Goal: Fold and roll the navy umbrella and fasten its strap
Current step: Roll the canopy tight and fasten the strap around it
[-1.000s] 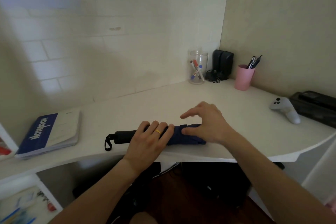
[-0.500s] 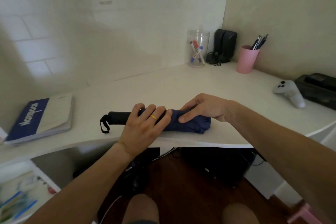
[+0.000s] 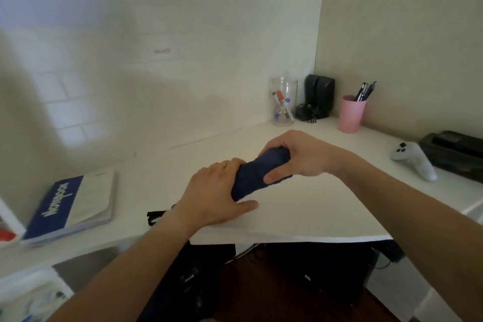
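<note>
Gripping the navy umbrella (image 3: 257,174) at both ends, the person holds it over the white desk (image 3: 300,206), tilted so that its far end points up and away toward the corner. The right hand (image 3: 300,155) wraps over the far end, fingers curled across the top and thumb pressed against the near side of the rolled fabric. The left hand (image 3: 217,196) clasps the near part of the bundle, a gold ring (image 3: 224,165) on one finger, its thumb lying flat along the desk surface. Below the left wrist a black wrist loop (image 3: 154,215) from the handle pokes out near the desk edge; the handle itself is hidden under the hand, and whether the closing strap is fastened cannot be told from this angle.

Off to the left, well apart from the hands, a blue and white notebook (image 3: 70,206) lies flat on the desk. In the far corner stand a clear jar (image 3: 283,102) with markers in it, a pair of black speakers (image 3: 318,95) just beside it, and a pink cup (image 3: 351,114) holding pens. To the right, a white game controller (image 3: 413,159) rests near a dark case (image 3: 454,151) at the frame's edge.
</note>
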